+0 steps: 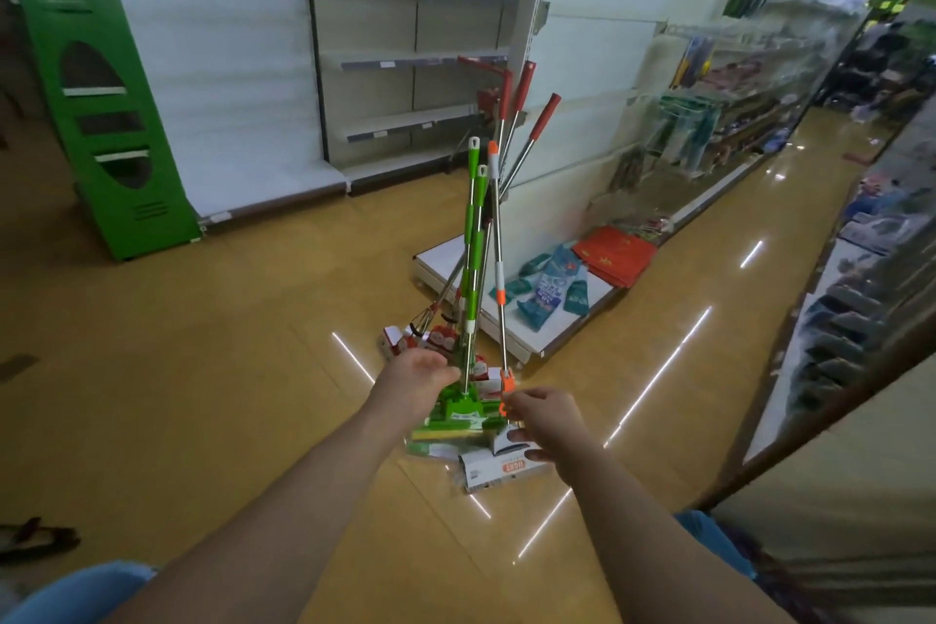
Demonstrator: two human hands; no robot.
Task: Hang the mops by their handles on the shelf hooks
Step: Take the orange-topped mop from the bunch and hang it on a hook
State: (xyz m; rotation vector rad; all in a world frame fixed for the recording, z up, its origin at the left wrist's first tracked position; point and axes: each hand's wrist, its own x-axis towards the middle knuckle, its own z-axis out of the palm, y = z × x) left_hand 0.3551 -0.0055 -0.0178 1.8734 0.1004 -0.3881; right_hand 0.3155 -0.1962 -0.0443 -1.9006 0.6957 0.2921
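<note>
1. Two hands reach forward and down. Your left hand (415, 380) and right hand (549, 423) are both low, at the foot of a bunch of mops standing on the floor (202, 370).
2. Green mops (473, 258) stand nearly upright, heads on the floor and handle tips pointing up and away from you. Your left hand meets one pole at its low end. The back of the hand hides whether it has closed round the pole, so I cannot tell.
3. Orange mop (500, 295) stands just right of the green ones, its steel pole also near upright. Your right hand is the nearer one. Its forefinger touches the orange clip low on the pole, and its fingers are loosely curled and hold nothing.
4. Red mops (544, 114) lean farther off, against the white shelf (582, 117) end.
5. Hanging ends are at the top, well apart from both hands, and the shelf lies ahead and a little right. You would probably lift a pole along its length and carry it forward. No hooks can be made out.
</note>
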